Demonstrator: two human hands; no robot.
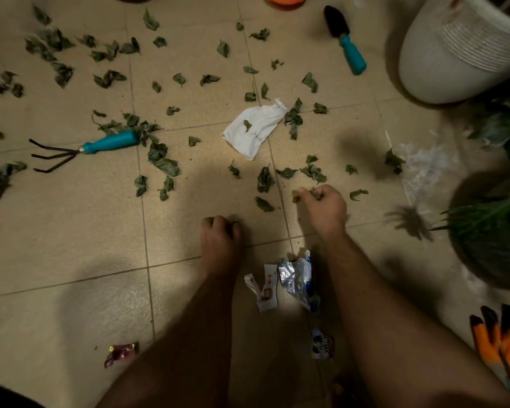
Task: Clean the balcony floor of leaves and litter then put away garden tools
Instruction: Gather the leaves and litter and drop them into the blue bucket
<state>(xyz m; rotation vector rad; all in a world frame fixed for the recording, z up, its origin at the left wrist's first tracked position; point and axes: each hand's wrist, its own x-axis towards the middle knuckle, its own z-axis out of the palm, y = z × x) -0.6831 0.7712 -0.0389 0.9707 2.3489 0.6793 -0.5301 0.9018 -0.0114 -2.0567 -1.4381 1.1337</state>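
Right hand (pixel 323 206) low over the tiled floor (pixel 71 245), fingers curled around a clump of dry leaves (pixel 315 193). Left hand (pixel 220 235) fisted beside it; whether it holds anything, cannot tell. Loose leaves scattered ahead. Hand rake (pixel 84 150) lies far left, trowel (pixel 344 39) top right near a white planter (pixel 460 54). Foil wrapper (pixel 296 278) between the forearms.

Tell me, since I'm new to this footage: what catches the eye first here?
Dry green leaves lie scattered over the tiled floor. Teal-handled tools stand out: a hand rake at left, a trowel at top. At centre both hands gather leaves, the right hand gripping some, beside a white bag and wrappers.
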